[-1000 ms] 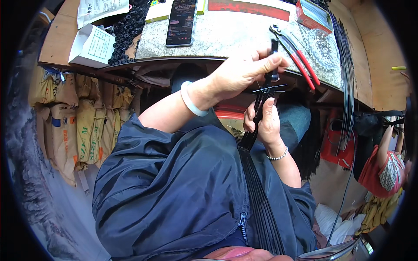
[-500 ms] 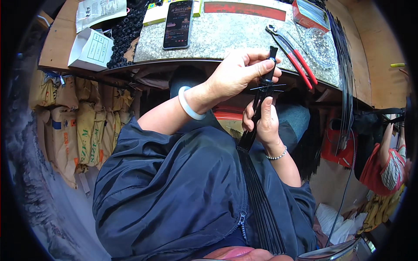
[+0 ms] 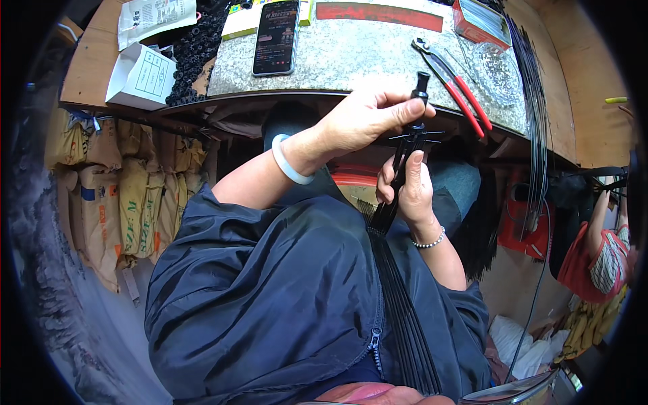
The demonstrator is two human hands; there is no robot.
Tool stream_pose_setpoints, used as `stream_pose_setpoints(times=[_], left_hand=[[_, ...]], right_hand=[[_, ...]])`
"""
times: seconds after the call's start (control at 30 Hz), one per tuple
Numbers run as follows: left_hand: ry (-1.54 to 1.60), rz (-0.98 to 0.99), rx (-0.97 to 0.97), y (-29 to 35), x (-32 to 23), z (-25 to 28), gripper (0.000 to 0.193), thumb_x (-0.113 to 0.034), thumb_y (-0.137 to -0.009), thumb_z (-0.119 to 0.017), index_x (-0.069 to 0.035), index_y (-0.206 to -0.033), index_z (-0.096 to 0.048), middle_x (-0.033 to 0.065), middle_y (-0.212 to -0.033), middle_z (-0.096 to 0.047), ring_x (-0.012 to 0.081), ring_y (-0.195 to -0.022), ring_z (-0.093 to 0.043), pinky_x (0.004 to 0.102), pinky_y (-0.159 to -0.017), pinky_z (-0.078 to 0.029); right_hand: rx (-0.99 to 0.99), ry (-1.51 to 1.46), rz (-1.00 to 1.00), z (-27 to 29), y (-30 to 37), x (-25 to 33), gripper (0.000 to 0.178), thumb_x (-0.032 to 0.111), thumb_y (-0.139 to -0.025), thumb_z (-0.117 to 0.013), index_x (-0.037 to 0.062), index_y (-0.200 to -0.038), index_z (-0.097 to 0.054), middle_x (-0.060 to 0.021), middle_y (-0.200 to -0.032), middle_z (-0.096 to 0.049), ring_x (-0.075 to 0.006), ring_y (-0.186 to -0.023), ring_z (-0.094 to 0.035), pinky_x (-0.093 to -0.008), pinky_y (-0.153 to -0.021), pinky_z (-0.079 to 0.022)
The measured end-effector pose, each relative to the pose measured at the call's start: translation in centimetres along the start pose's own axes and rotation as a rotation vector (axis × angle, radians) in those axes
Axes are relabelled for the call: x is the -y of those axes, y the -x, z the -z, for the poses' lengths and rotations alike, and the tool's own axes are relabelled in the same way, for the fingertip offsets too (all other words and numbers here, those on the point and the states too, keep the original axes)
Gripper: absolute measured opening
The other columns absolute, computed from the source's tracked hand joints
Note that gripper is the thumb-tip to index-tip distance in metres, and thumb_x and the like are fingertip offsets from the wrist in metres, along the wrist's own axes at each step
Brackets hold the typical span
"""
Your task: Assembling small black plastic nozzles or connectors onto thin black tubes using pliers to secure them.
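Observation:
My left hand (image 3: 378,116), with a pale bangle at its wrist, pinches a black plastic tube piece (image 3: 422,84) with a flared top between thumb and fingers. Just below, thin wire ends stick out sideways where the tube piece meets a bundle of long black ribs (image 3: 401,297), like an umbrella frame. My right hand (image 3: 412,185), wearing a beaded bracelet, is closed round the upper part of this bundle, thumb pointing up. The ribs run down across my lap over a dark jacket. The fingers partly hide the joint between tube piece and ribs.
On the bench stand a phone (image 3: 276,40), red-handled pliers (image 3: 455,88), a clear glass dish (image 3: 496,74), a red box (image 3: 482,23) and a white carton (image 3: 142,77). Black plastic parts (image 3: 192,61) are heaped at left. More thin black rods (image 3: 535,121) hang over the right edge.
My left thumb and fingers have slid slightly down and left on the tube piece, showing more of its flared top. My right hand keeps its hold almost unmoved.

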State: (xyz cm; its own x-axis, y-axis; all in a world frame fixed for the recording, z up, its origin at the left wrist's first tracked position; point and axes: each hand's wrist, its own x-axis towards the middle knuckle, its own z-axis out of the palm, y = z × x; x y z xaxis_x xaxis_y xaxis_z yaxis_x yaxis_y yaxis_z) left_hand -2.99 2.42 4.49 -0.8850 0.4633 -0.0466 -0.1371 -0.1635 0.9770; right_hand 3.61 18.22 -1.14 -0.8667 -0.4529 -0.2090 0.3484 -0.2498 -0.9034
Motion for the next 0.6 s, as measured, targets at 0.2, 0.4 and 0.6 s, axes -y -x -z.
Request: stream_pose_setpoints(times=[0.2, 0.4, 0.6], left_hand=[[-0.021, 0.043, 0.102, 0.40, 0.18, 0.58, 0.030, -0.029, -0.090, -0.058, -0.006, -0.108, -0.063, 0.0019, -0.093, -0.064, 0.0039, -0.080, -0.053, 0.0195, -0.071, -0.042], [0.059, 0.029, 0.109, 0.56, 0.29, 0.47, 0.029, -0.027, -0.090, -0.060, -0.005, -0.108, -0.062, 0.0036, -0.094, -0.065, 0.0046, -0.078, -0.055, 0.0185, -0.070, -0.043], [0.076, 0.076, 0.084, 0.49, 0.91, 0.45, 0.026, -0.022, -0.088, -0.063, -0.002, -0.104, -0.062, 0.0050, -0.095, -0.066, 0.0065, -0.081, -0.059, 0.0196, -0.071, -0.045]], right_hand=[[0.006, -0.025, 0.019, -0.01, -0.01, -0.23, 0.062, 0.060, -0.092, -0.025, 0.0047, -0.074, -0.046, -0.0041, -0.047, -0.042, -0.0126, -0.039, -0.040, -0.0245, -0.042, -0.038], [0.031, -0.011, 0.038, 0.19, -0.04, -0.28, 0.063, 0.061, -0.091, -0.026, 0.0045, -0.074, -0.046, -0.0046, -0.046, -0.041, -0.0126, -0.038, -0.040, -0.0241, -0.042, -0.037], [0.032, -0.004, 0.039, 0.12, 0.02, -0.11, 0.064, 0.063, -0.090, -0.025, 0.0049, -0.072, -0.045, -0.0047, -0.045, -0.041, -0.0129, -0.038, -0.039, -0.0240, -0.041, -0.037]])
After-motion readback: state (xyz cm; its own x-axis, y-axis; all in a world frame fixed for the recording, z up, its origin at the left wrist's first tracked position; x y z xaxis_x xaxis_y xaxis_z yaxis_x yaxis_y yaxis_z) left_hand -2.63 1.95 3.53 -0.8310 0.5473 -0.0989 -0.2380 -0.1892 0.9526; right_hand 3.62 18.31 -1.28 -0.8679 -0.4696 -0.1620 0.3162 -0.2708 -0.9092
